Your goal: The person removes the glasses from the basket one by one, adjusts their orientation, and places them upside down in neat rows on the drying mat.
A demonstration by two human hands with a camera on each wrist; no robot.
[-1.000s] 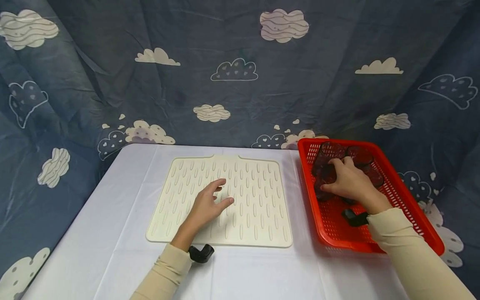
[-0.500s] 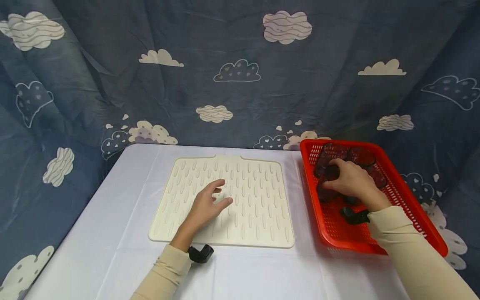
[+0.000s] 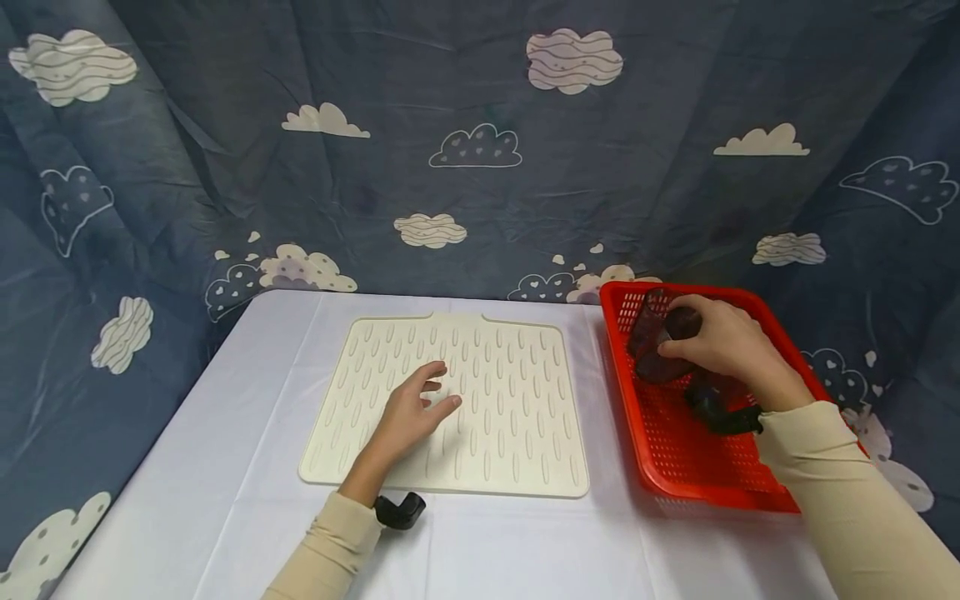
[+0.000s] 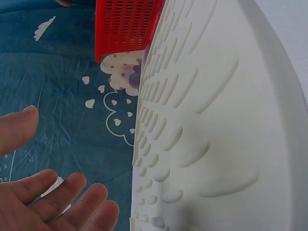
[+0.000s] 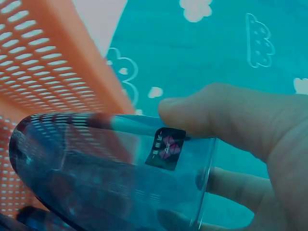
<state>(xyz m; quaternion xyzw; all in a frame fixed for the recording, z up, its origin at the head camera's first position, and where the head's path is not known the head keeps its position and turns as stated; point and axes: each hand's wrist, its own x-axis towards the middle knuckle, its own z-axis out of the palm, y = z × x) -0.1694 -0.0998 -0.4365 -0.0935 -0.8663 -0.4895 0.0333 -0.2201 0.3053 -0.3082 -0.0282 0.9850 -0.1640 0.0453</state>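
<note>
My right hand grips a dark see-through drinking glass over the red basket. In the right wrist view the thumb presses the side of the glass beside a small dark sticker, and fingers show behind it. Other dark glasses lie in the basket, partly covered by my hand. My left hand hovers over a cream ridged draining mat, its fingers loosely bent and holding nothing. In the left wrist view, the thumb and fingers of that hand stand apart.
A white cloth covers the table; the basket stands on its right side, right of the mat. Behind hangs a dark blue curtain with cloud prints. A black wrist camera sits on the left wrist.
My right hand has taken hold of a glass and lifted it, shifting slightly right and up in the head view. The left hand has stayed almost still over the mat.
</note>
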